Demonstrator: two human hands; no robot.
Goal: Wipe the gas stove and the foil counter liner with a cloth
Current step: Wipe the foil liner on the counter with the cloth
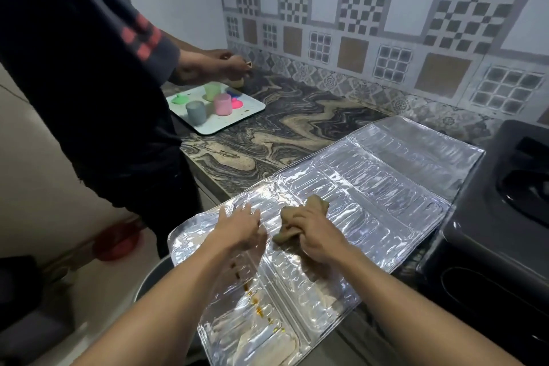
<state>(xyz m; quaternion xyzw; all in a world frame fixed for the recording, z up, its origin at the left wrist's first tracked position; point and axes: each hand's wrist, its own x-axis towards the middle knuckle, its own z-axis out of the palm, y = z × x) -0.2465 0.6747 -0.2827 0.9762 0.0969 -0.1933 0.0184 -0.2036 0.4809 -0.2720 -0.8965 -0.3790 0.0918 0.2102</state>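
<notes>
The shiny foil counter liner (386,184) lies unfolded over the marbled counter, with brown stains (258,309) near its front left part. My right hand (315,235) grips a bunched tan cloth (318,206) and holds it down on the liner's middle. Just left of it, my left hand (240,227) rests on the foil with fingers stretched forward. The dark gas stove (502,217) stands at the right, touching the liner's right edge.
Another person in a dark shirt (89,83) stands at the left, hands busy at the counter's back. A white tray (252,107) with coloured cups sits on the marbled counter (297,128). A red object (118,241) lies on the floor.
</notes>
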